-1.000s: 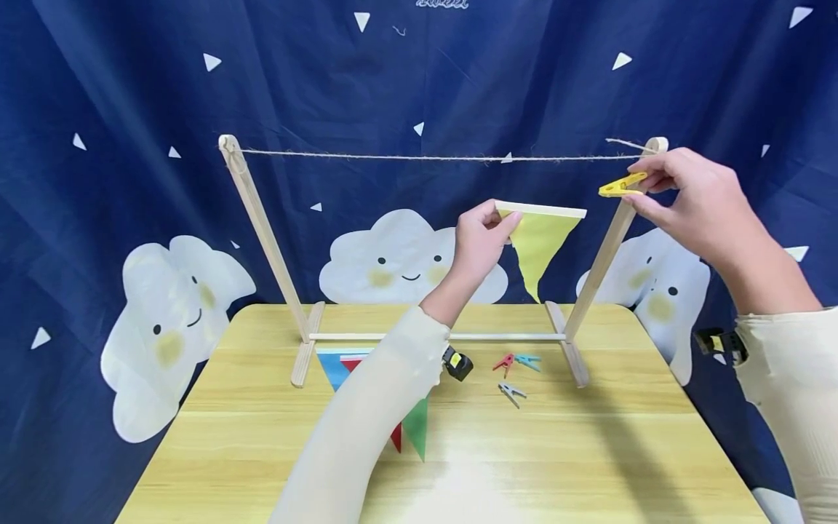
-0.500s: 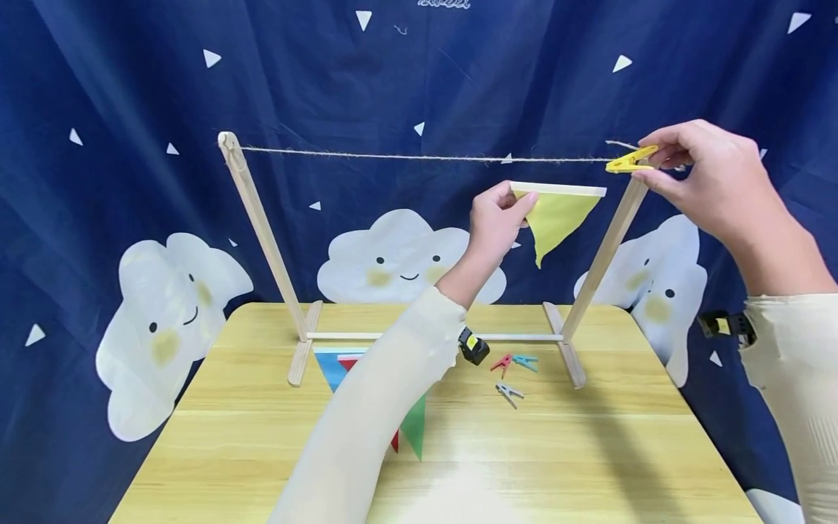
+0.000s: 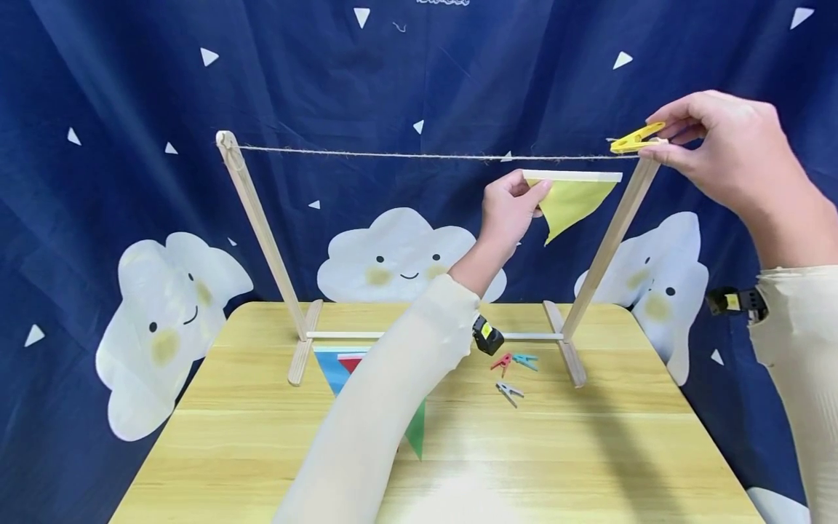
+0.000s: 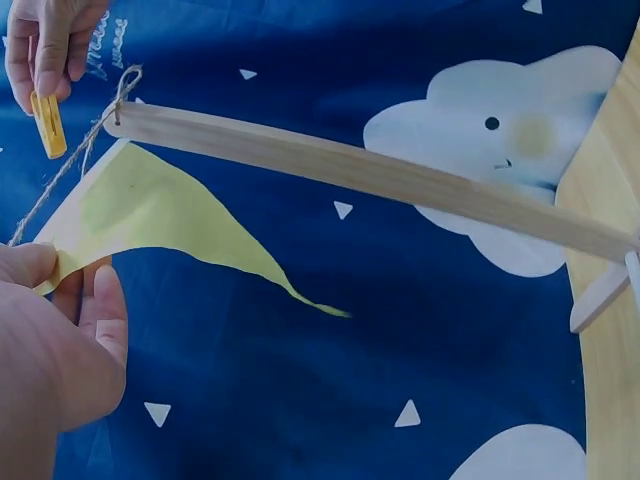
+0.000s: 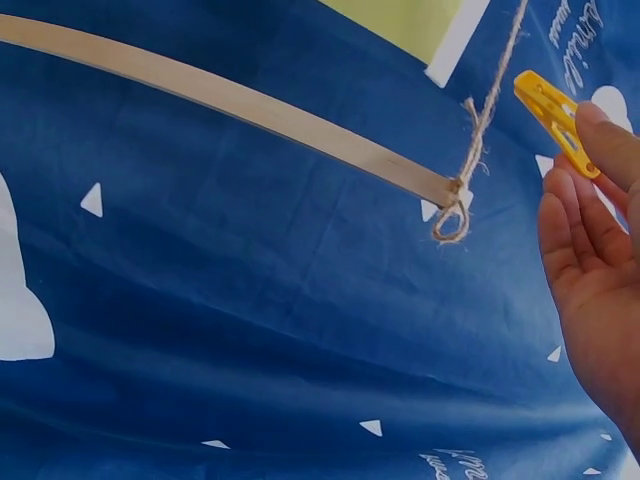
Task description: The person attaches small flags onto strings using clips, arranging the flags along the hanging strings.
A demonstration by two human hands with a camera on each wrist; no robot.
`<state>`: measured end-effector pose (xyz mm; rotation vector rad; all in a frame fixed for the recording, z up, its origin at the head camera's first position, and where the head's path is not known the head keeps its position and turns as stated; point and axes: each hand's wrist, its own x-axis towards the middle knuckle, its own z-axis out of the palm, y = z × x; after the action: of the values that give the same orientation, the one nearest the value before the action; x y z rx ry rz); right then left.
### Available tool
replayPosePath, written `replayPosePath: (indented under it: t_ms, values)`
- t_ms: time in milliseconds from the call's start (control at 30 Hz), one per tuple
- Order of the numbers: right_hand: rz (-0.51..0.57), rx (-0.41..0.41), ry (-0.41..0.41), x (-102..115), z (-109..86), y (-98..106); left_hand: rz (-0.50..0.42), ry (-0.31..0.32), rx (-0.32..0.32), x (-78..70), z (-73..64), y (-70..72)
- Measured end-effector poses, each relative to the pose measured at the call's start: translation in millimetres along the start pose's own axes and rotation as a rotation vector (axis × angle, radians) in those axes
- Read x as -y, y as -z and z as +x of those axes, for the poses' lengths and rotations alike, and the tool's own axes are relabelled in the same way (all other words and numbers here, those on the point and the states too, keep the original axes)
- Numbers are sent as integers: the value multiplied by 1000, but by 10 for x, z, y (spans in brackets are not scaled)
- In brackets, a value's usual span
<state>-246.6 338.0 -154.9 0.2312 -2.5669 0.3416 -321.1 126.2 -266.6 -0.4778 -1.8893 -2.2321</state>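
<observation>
My left hand point(image 3: 511, 207) pinches a yellow pennant point(image 3: 576, 204) by the left end of its white top band, thumb in front. The pennant hangs just below the twine point(image 3: 406, 155), its point curling in the left wrist view. Up at the right post point(image 3: 612, 244), my right hand point(image 3: 727, 145) holds a yellow clothespin point(image 3: 635, 140) between thumb and fingers. In the head view the clothespin overlaps the twine's right end; in the right wrist view the clothespin point(image 5: 552, 120) shows apart from the knotted twine point(image 5: 490, 100).
Blue point(image 3: 334, 370), red and green point(image 3: 416, 431) pennants lie on the wooden table point(image 3: 537, 458), partly hidden by my left sleeve. Red point(image 3: 503, 364), teal point(image 3: 526, 361) and grey point(image 3: 509, 394) clothespins lie near the stand's crossbar point(image 3: 530, 337). A left post point(image 3: 265, 233) carries the twine's other end.
My left hand has raised the yellow pennant up and to the right, toward the twine. My right hand has lifted the yellow clothespin from below the twine to its level.
</observation>
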Motion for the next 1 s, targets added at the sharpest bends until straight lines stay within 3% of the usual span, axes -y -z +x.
replayPosePath:
  t_ms: [233, 533, 733, 1000]
  values:
    - [-26, 18, -15, -16, 74, 69, -36, 29, -21, -20, 37, -77]
    - [-93, 8, 51, -17, 143, 124, -127, 49, -44, -66, 67, -187]
    - [-130, 37, 99, -1, 168, 125, -126, 62, -59, -78, 64, -233]
    - [-167, 122, 103, 19, 226, 122, -81, 38, -47, -101, 75, -288]
